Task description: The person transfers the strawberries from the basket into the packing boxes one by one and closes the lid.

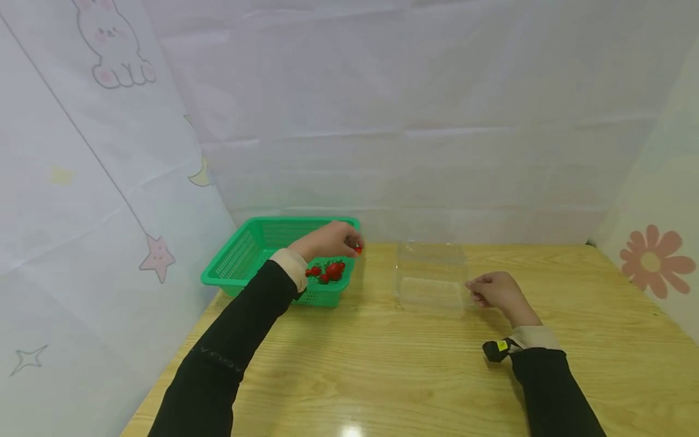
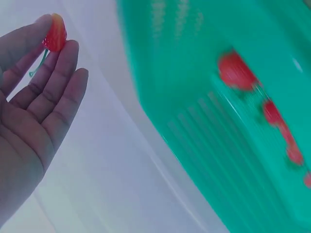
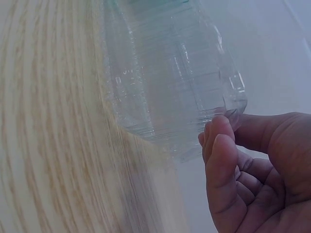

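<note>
My left hand point(image 1: 329, 239) is over the right end of a green plastic basket point(image 1: 232, 261). Between thumb and fingertips it pinches a small red strawberry point(image 2: 57, 33), yellowish at one end, its thin green stem hanging down. More red strawberries point(image 1: 335, 271), one large and several small, lie inside the basket at its right. To the right of the basket, a clear plastic box point(image 1: 430, 271) stands on the table. At the box's right side, my right hand point(image 1: 498, 295) pinches its edge between thumb and fingers.
The wooden table point(image 1: 360, 364) extends to a white cloth backdrop point(image 1: 437, 152) right behind the basket and box. Printed cloth also closes off the left and right sides. The basket's left end stands close to the left cloth.
</note>
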{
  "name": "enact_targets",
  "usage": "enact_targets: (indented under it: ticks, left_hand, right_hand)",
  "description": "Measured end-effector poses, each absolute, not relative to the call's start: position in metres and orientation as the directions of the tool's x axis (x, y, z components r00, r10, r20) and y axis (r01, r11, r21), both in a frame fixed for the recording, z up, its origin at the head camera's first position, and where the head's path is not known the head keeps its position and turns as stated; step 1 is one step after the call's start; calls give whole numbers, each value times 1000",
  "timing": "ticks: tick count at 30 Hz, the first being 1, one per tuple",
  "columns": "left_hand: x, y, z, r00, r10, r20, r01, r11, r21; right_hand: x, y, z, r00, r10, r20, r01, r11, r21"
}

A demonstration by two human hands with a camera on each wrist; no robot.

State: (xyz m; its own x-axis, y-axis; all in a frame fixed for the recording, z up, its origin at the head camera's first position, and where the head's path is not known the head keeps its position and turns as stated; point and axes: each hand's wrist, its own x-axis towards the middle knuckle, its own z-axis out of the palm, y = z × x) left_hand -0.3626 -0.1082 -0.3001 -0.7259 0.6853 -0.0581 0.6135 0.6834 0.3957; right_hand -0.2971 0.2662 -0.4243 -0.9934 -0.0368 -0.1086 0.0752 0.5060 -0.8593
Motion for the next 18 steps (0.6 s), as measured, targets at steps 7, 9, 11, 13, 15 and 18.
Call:
enact_targets:
  ticks: [7,9,11,13,15,18]
  left_hand:
    - [-345,-46,-311,-620,783,-40,747,606,274]
    - [-342,-30,-317,-596,802,-35,774,586,241]
    - [-339,-16,-324,-588,808,-37,786,581,211]
    - [-339,-4,-332,-588,808,-36,789,582,195]
    - [-339,6,-341,-601,799,-38,782,597,177]
    - [-341,19,-355,-613,790,-23,778,608,159]
  right_hand:
    - [-300,267,-426,-990,-40,-135,101,468,-878]
    - [-300,267,-425,-989,-37,-142,109,464,-879]
    - [-299,266,-425,-989,-36,-144,111,466,-878]
    - [-299,265,-424,-989,-35,-145,112,469,-876]
    - [-298,265,-423,-989,-35,-142,108,472,-875]
    - [-298,264,-423,-990,-35,-135,103,475,-874]
